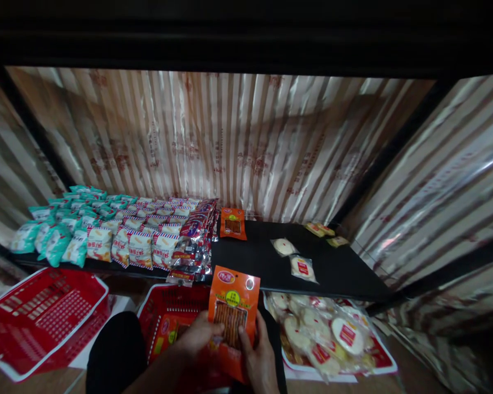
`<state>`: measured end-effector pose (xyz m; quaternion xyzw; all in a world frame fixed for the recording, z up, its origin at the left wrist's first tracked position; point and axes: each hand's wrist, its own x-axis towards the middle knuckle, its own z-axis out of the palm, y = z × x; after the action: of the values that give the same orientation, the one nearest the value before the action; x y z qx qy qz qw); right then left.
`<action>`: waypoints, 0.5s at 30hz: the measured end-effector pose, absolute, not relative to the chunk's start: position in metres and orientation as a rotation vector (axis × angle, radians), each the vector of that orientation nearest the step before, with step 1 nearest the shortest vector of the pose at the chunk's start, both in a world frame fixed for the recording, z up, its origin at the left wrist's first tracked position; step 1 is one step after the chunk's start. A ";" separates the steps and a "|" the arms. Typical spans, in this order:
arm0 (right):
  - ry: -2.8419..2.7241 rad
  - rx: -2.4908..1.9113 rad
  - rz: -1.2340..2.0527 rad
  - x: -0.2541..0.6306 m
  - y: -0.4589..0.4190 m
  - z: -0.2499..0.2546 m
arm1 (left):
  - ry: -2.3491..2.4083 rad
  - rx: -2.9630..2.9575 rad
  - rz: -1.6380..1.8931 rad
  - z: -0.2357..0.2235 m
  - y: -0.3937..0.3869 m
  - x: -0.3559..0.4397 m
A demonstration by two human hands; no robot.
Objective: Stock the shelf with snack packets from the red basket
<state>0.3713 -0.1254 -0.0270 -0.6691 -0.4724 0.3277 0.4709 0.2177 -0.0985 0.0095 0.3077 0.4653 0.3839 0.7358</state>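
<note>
An orange snack packet (232,306) with a clear window stands upright in both my hands, in front of the black shelf (271,262). My left hand (199,336) pinches its lower left side. My right hand (261,355) grips its lower right edge, thumb on the front. More orange packets seem stacked behind it in my hands. A matching orange packet (233,223) stands at the back of the shelf.
Rows of green, white and red-striped snack bags (107,230) and dark foil packets (195,241) fill the shelf's left half. Small round cake packets (303,267) lie on its right. Below are red baskets (45,317) (168,317) and a tray of round cakes (328,339).
</note>
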 end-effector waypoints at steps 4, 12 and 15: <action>-1.155 -1.591 0.772 0.384 -0.090 -0.013 | 1.132 0.686 0.924 0.026 -0.068 0.241; -1.233 -1.541 0.980 0.413 0.008 -0.009 | 1.678 0.975 0.826 0.031 0.009 0.272; -1.296 -1.603 0.878 0.416 0.046 -0.009 | 1.745 1.044 0.798 0.032 0.039 0.280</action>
<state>0.4163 0.0463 -0.0093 -0.6441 -0.5208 0.3526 0.4354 0.2799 0.0389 0.0324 0.4241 0.7090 0.3242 0.4608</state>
